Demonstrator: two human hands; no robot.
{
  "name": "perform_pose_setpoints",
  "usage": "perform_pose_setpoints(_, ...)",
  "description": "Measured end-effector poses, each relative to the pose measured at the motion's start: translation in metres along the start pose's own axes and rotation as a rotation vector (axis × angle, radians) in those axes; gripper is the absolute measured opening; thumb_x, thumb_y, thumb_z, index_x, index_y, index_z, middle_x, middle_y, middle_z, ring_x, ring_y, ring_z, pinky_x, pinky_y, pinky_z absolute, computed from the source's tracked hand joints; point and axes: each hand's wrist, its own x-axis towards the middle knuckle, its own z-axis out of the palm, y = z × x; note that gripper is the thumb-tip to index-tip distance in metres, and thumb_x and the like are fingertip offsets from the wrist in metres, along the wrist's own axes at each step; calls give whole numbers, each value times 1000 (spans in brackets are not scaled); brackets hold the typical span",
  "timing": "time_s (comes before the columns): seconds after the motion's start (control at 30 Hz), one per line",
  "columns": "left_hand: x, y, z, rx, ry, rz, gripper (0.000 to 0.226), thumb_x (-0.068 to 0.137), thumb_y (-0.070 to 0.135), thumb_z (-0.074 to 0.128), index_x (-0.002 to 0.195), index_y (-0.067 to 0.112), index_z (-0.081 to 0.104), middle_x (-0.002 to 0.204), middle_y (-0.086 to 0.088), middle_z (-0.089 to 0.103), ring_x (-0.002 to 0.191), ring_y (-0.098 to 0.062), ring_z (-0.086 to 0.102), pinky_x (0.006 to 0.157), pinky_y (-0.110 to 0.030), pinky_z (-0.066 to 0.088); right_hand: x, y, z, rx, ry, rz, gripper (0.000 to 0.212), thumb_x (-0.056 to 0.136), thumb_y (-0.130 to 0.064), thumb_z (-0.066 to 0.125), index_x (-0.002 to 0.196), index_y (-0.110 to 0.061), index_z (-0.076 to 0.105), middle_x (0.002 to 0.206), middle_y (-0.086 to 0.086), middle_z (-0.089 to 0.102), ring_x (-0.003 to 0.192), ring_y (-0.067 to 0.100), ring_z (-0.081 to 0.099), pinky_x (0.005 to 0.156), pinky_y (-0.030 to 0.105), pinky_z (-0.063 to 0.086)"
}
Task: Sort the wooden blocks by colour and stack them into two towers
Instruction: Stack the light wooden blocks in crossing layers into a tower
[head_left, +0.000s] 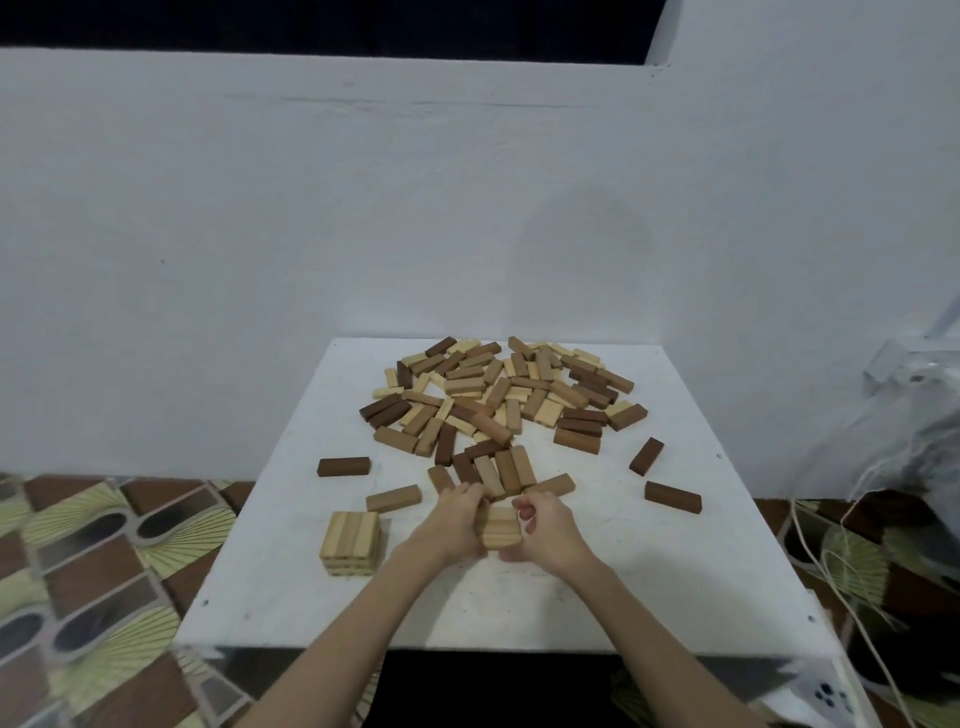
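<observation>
Wooden blocks (500, 527) gripped between left hand (460, 519) and right hand (545, 530).

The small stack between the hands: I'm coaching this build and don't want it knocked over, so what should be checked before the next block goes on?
1. Both hands steady the small stack: ok; left hand and right hand hold its sides.
2. Its layers line up: cannot tell, fingers cover the edges.
3. Colours kept apart: ok so far; the pale tower at the left shows only light blocks.
4. Supply within reach: ok; the mixed pile lies just beyond the hands.
5. A hand free to pick: not ok, both are occupied.
6. Bare table around the stack: ok.
</observation>
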Motion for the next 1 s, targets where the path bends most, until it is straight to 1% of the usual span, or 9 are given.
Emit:
perform_pose_setpoints(0.13,-7,-5,3,-139,75,-6,74,65,10,81,130,10,45,127,-9,46,118,-25,44,96,-27,38,-4,-3,2,70,7,25,85,61,-8,88,134,-9,44,115,3,44,97,15,45,73,23,44)
perform_pose_setpoints(0.23,-13,-7,5,-248,120,-54,79,66,9,82,133,9,42,126,-8,44,114,-23,46,91,-22,37,-8,-2,4,138,30,57,79,63,-7,86,130,-12,45,115,4,48,93,16,50,65,20,47)
perform_pose_setpoints(0.37,-18,-4,10,-363,159,-108,77,65,6,82,132,8,43,120,-10,49,99,-20,49,78,-19,41,-9,-1,13,154,91,70,67,70,1,77,128,-12,47,108,2,53,85,15,58,76,31,55)
perform_pose_setpoints(0.47,-18,-2,13,-434,168,-133,72,67,1,79,130,3,43,106,-7,51,81,-11,47,62,-9,41,-10,0,17,157,137,67,58,75,7,67,128,-10,49,107,2,54,82,12,57,70,23,53)
perform_pose_setpoints(0.6,-17,2,17,-526,171,-176,65,71,-5,72,129,2,44,100,-3,51,75,-8,50,61,-11,46,-11,5,17,193,199,67,52,78,12,60,126,-6,50,106,3,55,83,12,54,57,6,45)
perform_pose_setpoints(0.67,-17,3,17,-554,179,-178,61,72,-6,71,128,1,45,100,-3,50,79,-13,50,64,-15,47,-10,7,17,212,233,73,50,78,12,59,125,-5,52,103,3,56,84,13,56,63,9,47)
perform_pose_setpoints(0.77,-16,5,16,-597,184,-216,58,72,-8,70,124,2,46,87,2,47,68,-8,43,54,-11,42,-10,10,17,213,264,82,48,78,11,58,122,-8,55,99,2,59,88,16,59,78,20,50)
perform_pose_setpoints(0.9,-17,5,19,-611,216,-254,64,67,-7,75,124,0,47,90,-2,50,65,-6,42,54,-11,42,-10,9,18,222,281,74,47,77,11,58,120,-8,56,97,3,62,93,18,62,80,23,52)
perform_pose_setpoints(1.0,-18,7,17,-626,227,-270,63,67,-8,75,122,1,48,81,3,49,65,-5,43,55,-10,42,-9,9,19,221,290,70,46,77,10,58,119,-8,57,97,4,64,95,19,62,82,25,52)
